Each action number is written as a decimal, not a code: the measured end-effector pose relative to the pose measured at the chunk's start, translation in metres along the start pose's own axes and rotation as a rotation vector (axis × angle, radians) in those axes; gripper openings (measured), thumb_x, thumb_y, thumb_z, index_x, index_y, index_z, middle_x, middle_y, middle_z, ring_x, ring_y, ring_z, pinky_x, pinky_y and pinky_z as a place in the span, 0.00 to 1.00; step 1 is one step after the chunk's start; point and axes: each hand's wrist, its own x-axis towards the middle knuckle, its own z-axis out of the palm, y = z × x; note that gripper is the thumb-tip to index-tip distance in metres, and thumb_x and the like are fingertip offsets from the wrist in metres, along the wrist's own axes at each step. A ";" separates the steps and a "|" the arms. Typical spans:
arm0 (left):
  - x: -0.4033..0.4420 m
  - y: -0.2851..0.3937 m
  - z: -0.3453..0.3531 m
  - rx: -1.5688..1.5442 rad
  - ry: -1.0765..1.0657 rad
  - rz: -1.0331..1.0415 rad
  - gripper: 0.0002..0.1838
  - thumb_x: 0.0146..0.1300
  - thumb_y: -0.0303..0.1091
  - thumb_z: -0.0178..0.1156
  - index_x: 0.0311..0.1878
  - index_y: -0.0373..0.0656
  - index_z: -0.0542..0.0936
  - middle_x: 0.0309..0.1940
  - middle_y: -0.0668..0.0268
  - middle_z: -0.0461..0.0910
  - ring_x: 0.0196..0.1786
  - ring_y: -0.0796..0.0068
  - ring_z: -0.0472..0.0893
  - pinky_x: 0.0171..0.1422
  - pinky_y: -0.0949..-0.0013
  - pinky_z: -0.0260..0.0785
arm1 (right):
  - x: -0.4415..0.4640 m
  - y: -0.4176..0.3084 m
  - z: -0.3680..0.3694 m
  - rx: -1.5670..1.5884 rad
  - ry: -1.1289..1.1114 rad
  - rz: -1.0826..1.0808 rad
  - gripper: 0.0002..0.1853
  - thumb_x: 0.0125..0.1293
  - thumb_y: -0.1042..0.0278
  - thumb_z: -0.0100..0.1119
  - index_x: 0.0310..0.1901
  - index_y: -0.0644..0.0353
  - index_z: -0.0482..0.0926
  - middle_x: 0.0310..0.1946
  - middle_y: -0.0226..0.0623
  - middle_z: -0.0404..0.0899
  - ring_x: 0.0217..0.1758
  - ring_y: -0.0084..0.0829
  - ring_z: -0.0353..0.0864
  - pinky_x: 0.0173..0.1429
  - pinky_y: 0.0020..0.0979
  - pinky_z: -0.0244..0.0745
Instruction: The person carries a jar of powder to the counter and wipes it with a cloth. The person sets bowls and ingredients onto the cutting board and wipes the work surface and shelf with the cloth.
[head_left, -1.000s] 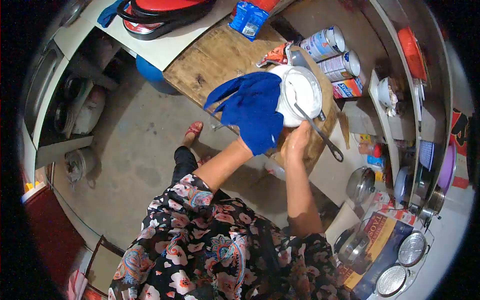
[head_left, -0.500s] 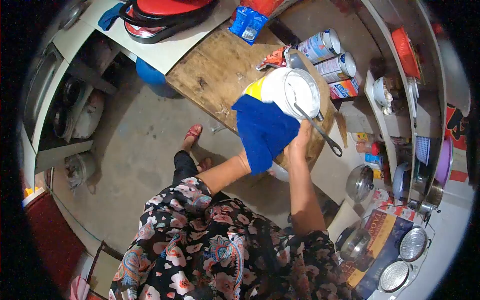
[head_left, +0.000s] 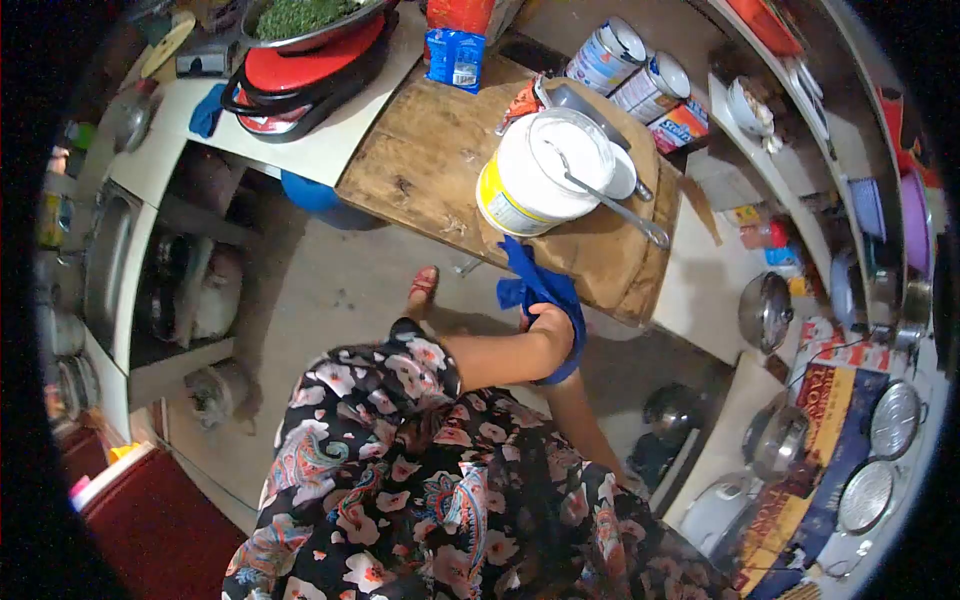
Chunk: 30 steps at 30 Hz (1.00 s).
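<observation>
My left hand (head_left: pixel 548 328) is closed on a blue cloth (head_left: pixel 552 283) just off the front edge of the wooden board. My right forearm (head_left: pixel 583 425) reaches up beneath it, and the cloth and my left hand hide the right hand's fingers. Beyond them a white tub (head_left: pixel 538 172) with a yellow label stands open on the board. A long metal spoon (head_left: pixel 615 205) leans in the tub, its handle sticking out to the right. Beside the tub lies a white lid or dish (head_left: pixel 622 172), partly hidden.
The wooden board (head_left: pixel 400 165) also bears a blue packet (head_left: pixel 455 58). Several tins (head_left: pixel 650 88) stand at its back right. On the left counter sits a red appliance (head_left: pixel 300 75) under a bowl of greens (head_left: pixel 300 18). Shelves and a glass lid (head_left: pixel 766 308) are on the right.
Both hands have drawn back from the tub toward my body, bringing the cloth along. The cloth, formerly spread against the tub's front, is now bunched around my hands. The view has shifted.
</observation>
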 end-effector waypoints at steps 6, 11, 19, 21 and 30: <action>-0.042 -0.044 -0.035 -0.501 0.032 0.467 0.09 0.42 0.32 0.56 0.28 0.42 0.81 0.33 0.55 0.79 0.33 0.57 0.78 0.38 0.59 0.70 | -0.054 -0.058 0.095 -0.653 0.037 -0.584 0.19 0.58 0.73 0.47 0.52 0.66 0.68 0.49 0.36 0.72 0.47 0.25 0.73 0.52 0.25 0.66; -0.016 -0.177 -0.036 -0.989 1.019 -0.235 0.08 0.58 0.26 0.48 0.38 0.35 0.75 0.30 0.59 0.78 0.31 0.71 0.76 0.35 0.70 0.68 | -0.033 -0.058 0.092 -0.298 0.227 -0.857 0.11 0.60 0.68 0.49 0.43 0.63 0.72 0.35 0.36 0.75 0.37 0.24 0.75 0.37 0.27 0.72; 0.063 -0.220 -0.039 -2.037 0.291 0.137 0.26 0.64 0.44 0.43 0.61 0.37 0.62 0.58 0.61 0.65 0.61 0.68 0.62 0.65 0.69 0.50 | 0.043 -0.055 0.184 -0.549 0.926 -1.199 0.26 0.56 0.66 0.47 0.55 0.72 0.59 0.56 0.65 0.54 0.57 0.61 0.56 0.63 0.45 0.49; 0.063 -0.226 -0.029 -1.682 0.458 0.203 0.28 0.61 0.44 0.48 0.60 0.36 0.61 0.56 0.60 0.66 0.59 0.66 0.64 0.64 0.68 0.51 | 0.061 -0.059 0.189 -0.506 1.028 -1.201 0.25 0.55 0.66 0.47 0.52 0.75 0.62 0.55 0.68 0.54 0.56 0.62 0.57 0.64 0.47 0.49; 0.054 -0.224 -0.038 -1.746 0.291 0.175 0.31 0.48 0.36 0.48 0.58 0.37 0.63 0.54 0.59 0.67 0.57 0.64 0.67 0.61 0.64 0.58 | 0.076 -0.123 0.127 -0.375 0.878 -1.151 0.13 0.55 0.68 0.44 0.29 0.71 0.71 0.26 0.58 0.71 0.33 0.47 0.74 0.45 0.36 0.67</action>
